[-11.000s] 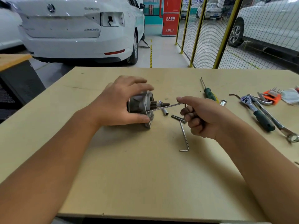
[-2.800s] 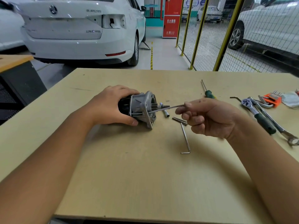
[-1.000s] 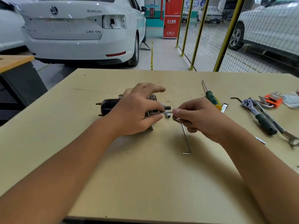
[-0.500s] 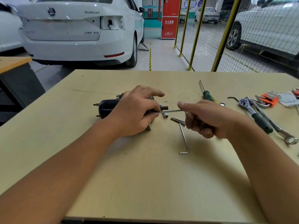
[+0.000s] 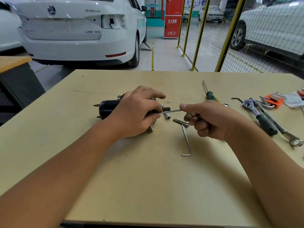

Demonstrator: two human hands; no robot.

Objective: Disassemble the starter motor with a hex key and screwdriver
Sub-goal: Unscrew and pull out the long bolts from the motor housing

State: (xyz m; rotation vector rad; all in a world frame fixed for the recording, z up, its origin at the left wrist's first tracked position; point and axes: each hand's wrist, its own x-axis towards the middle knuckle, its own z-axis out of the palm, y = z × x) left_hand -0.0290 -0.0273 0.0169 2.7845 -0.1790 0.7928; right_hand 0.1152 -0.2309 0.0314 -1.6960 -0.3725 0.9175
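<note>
My left hand [image 5: 136,112] wraps over the motor [image 5: 108,109], mid-frame, pinning it on its side on the table [image 5: 148,186]; black body pokes out left of my knuckles, nose end faces right. Right hand [image 5: 209,120] is clenched round a hex key [image 5: 171,111], thumb on top, long leg running left toward the motor's front face. Can't see the tip, my left fingers cover it, so whether it's seated in a bolt I can't tell.

Progress, as I judge it: early-to-mid. Housing looks in one piece, nothing split off. Loose bits lie just right of the motor: a small socket-like piece [image 5: 167,116] and a dark pin or bolt [image 5: 180,122], maybe fasteners already out, not sure. A 2nd hex key [image 5: 186,140] lies below them, not in use.

Left to do: finish the front bolts, pull the nose housing, then the screwdriver [image 5: 209,94] work; it lies untouched, upper right of my right hand. Ratchet [image 5: 259,115], spanner [image 5: 284,132] and orange key set [image 5: 273,99] sit far right, idle.
</note>
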